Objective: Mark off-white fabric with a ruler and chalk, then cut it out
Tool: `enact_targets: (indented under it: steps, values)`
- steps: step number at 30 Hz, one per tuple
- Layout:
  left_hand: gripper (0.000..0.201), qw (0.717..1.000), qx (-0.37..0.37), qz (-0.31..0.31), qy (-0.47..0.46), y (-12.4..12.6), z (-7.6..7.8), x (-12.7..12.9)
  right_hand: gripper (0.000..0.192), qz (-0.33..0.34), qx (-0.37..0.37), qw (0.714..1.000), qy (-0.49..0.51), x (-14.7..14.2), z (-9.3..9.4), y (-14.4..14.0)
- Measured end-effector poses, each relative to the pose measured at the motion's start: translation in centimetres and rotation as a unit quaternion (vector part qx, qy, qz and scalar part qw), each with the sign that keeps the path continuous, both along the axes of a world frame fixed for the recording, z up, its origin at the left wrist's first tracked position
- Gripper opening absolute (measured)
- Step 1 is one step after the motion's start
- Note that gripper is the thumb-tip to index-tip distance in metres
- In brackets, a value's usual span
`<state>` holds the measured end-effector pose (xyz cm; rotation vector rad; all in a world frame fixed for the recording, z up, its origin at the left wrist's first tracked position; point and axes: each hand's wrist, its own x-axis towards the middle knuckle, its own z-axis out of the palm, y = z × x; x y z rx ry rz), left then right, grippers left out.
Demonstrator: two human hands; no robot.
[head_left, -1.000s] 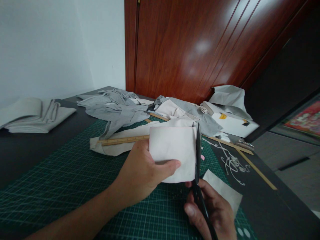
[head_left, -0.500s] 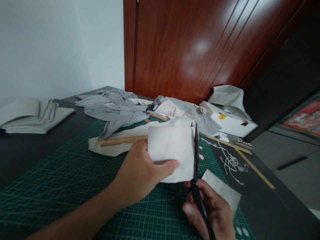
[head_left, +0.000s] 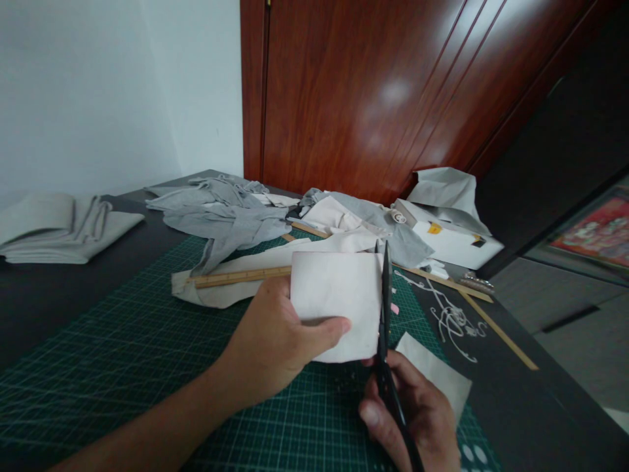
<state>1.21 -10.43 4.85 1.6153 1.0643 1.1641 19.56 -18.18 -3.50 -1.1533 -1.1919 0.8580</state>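
right hand [head_left: 417,419] closed round one pair of black scissors [head_left: 386,341], blades along the right edge of one pale fabric rectangle [head_left: 339,301] pinched in left hand [head_left: 280,341], green cutting mat [head_left: 122,367] mostly bare on the left, two wooden rulers [head_left: 240,276] beyond, grey cloth heap [head_left: 230,213] at the bench's far edge

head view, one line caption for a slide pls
Left hand holds a pale fabric piece while right hand runs black scissors along its edge.
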Motion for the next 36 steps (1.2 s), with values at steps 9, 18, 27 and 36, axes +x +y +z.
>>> enact_targets:
  steps: [9,18,27,36]
  values:
    - [0.026,1.0,-0.013,-0.01,0.0,-0.1,0.1,-0.1,0.039,-0.028,-0.018,0.999,-0.022,-0.24,0.43,-0.12]
    - [0.029,1.0,-0.003,0.007,0.02,-0.11,-0.06,-0.18,0.032,-0.028,-0.033,0.999,-0.017,-0.4,0.75,-0.27]
    - [0.033,1.0,-0.012,-0.002,0.003,-0.15,-0.01,-0.16,0.038,-0.038,-0.035,0.998,-0.02,-0.4,0.75,-0.28]
    - [0.03,1.0,-0.017,-0.006,0.008,-0.13,-0.09,-0.2,0.034,-0.022,-0.027,0.999,-0.032,-0.12,0.55,-0.16]
